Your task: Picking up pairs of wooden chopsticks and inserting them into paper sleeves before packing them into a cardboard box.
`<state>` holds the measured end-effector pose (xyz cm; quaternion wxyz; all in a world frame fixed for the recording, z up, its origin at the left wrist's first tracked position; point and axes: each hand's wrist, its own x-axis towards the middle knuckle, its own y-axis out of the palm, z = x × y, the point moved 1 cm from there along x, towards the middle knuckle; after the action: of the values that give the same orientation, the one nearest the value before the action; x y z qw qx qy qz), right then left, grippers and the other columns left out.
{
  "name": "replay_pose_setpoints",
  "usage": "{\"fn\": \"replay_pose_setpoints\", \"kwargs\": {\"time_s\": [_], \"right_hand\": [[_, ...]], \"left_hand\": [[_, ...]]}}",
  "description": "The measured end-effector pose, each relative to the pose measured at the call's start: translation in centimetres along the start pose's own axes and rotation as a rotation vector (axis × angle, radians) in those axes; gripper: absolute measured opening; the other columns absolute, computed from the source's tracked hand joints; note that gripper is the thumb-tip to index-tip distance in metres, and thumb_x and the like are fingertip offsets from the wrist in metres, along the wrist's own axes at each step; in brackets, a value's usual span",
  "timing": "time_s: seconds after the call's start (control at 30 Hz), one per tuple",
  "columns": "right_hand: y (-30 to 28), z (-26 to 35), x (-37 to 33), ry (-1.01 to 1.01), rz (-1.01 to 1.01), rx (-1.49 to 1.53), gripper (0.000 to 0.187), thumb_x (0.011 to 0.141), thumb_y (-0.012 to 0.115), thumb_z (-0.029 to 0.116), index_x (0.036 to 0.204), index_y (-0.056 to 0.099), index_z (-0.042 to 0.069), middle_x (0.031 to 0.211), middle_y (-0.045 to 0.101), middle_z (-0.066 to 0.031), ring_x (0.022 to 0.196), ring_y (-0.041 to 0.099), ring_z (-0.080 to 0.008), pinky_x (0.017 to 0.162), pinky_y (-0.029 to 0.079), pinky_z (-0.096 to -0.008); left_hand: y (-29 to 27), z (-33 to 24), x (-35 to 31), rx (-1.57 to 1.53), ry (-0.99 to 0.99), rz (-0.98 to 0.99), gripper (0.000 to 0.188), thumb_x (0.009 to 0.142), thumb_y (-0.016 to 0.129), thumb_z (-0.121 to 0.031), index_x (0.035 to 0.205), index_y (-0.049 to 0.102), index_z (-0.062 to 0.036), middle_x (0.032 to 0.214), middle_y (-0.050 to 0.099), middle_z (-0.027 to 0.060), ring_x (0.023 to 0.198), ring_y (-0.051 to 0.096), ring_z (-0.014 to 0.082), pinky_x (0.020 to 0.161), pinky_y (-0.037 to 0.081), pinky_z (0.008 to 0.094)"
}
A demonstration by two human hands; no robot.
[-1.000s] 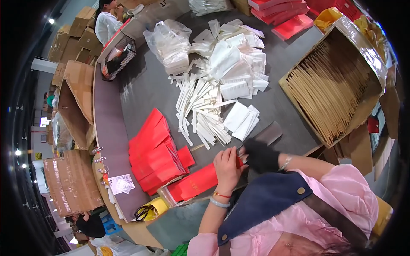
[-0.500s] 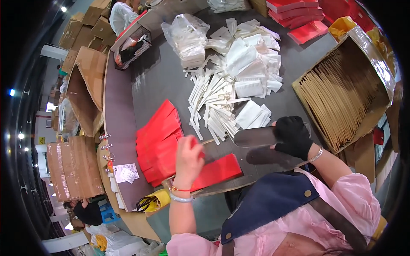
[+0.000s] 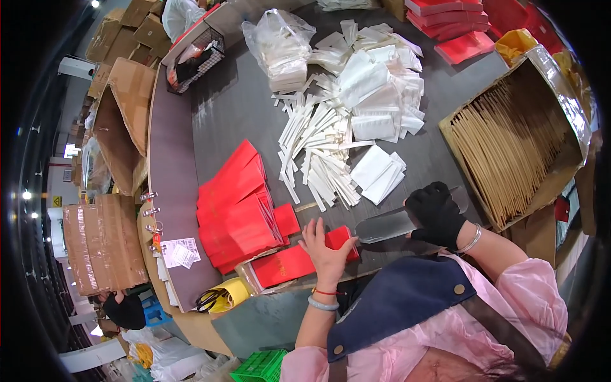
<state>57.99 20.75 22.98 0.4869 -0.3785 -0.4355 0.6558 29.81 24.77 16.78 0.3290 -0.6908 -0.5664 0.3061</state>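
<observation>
Your left hand (image 3: 326, 249) is pressing flat, fingers spread, on a long red envelope (image 3: 299, 260) lying at the tabletop's (image 3: 242, 108) near edge; your black-gloved right hand (image 3: 438, 215) is gripping a grey flat blade (image 3: 389, 225) touching its end.

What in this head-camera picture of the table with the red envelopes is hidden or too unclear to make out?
- The flat grey tool: its handle end sits under the black-gloved right hand, so the grip is unseen.
- The red paper envelope beneath the bare left hand: the palm covers its right part.
- The stack of red packets at the top: cut off by the picture edge.
- The white printed slip: too small to read.
</observation>
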Motion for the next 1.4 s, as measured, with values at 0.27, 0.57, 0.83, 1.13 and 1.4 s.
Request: {"fn": "replay_pose_setpoints", "kwargs": {"time_s": [0.27,0.57,0.83,1.13,1.4], "right_hand": [[4.5,4.7,3.4,-0.2,0.007,0.139,0.066,0.071,0.072,0.055,0.118,0.06,0.01,0.111,0.06,-0.0113,0.111,0.053,-0.0315,0.1,0.032,-0.0474],[-0.6,-5.0,-2.0,0.148,-0.447,0.208,0.049,0.07,0.079,0.025,0.113,0.062,0.009,0.11,0.061,-0.0114,0.105,0.055,-0.0309,0.093,0.041,-0.0416],[-3.0,-17.2,-13.5,0.713,-0.688,-0.077,0.035,0.083,0.069,0.015,0.114,0.06,0.002,0.113,0.061,-0.016,0.105,0.058,-0.032,0.091,0.046,-0.0387],[-2.1,-21.6,-15.7,0.933,-0.379,-0.045,0.032,0.089,0.058,0.018,0.115,0.057,0.0,0.111,0.058,-0.0186,0.106,0.056,-0.0358,0.091,0.045,-0.0408],[-2.0,-21.3,-15.3,1.07,-0.484,-0.054,0.034,0.091,0.051,0.012,0.122,0.055,-0.001,0.123,0.057,-0.0201,0.116,0.053,-0.0366,0.1,0.041,-0.0421]], "left_hand": [[-0.3,-1.1,0.7,-0.002,0.089,0.007,0.078,0.068,0.083,-0.039,0.129,0.052,-0.0003,0.135,0.046,0.0181,0.131,0.038,0.0353,0.111,0.02,0.0517],[1.4,-1.7,7.9,0.21,0.021,0.089,0.031,0.077,0.073,-0.036,0.085,0.068,-0.0067,0.084,0.066,0.012,0.079,0.064,0.0322,0.072,0.05,0.044],[-0.3,-2.6,8.3,0.128,-0.057,0.005,0.017,0.079,0.071,-0.024,0.08,0.069,-0.0078,0.08,0.066,0.0121,0.076,0.065,0.0307,0.067,0.05,0.0431],[4.4,-7.1,10.3,0.275,0.327,-0.031,0.035,0.072,0.077,-0.026,0.1,0.065,-0.009,0.095,0.059,0.0094,0.09,0.055,0.0331,0.078,0.045,0.0444],[5.1,-6.5,10.5,0.138,0.349,-0.021,0.035,0.069,0.081,-0.023,0.095,0.065,-0.0067,0.088,0.061,0.0105,0.086,0.057,0.031,0.077,0.046,0.0425]]}}
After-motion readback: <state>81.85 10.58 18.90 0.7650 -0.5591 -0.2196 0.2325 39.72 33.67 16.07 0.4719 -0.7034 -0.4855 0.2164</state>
